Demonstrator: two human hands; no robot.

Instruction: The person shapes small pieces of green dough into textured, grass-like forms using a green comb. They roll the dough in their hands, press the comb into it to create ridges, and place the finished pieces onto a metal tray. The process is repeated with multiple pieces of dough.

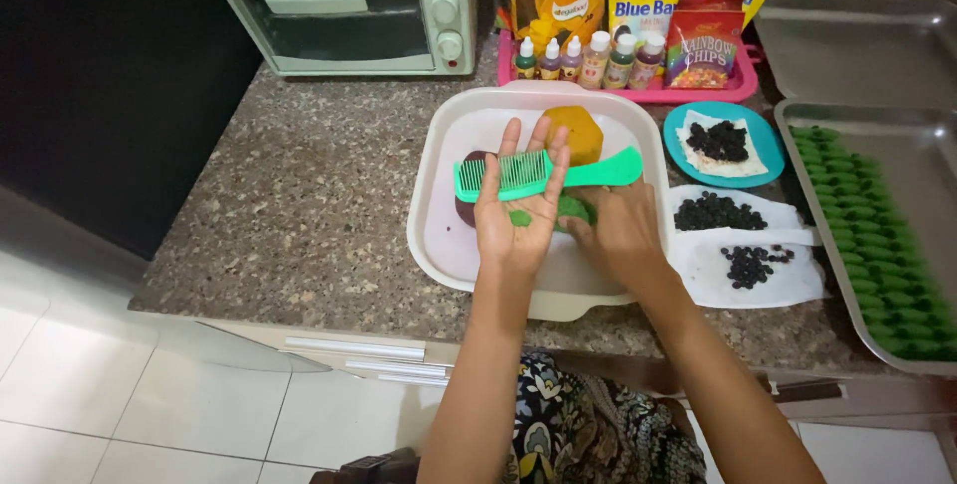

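My left hand (518,207) lies open, palm up, a green comb (543,172) across its fingers and a small green dough bit (519,217) on the palm. My right hand (618,230) pinches the green dough lump (576,209) beside it. Both are over the white tray (439,235), which also holds orange dough (575,133). Bare table (299,205) lies left; a metal pan (937,160) of green pieces sits right.

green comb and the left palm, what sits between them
In the head view the green plastic comb lies across the left hand's fingers; lower on that open left hand sits a small green dough piece. Bare skin lies between them.
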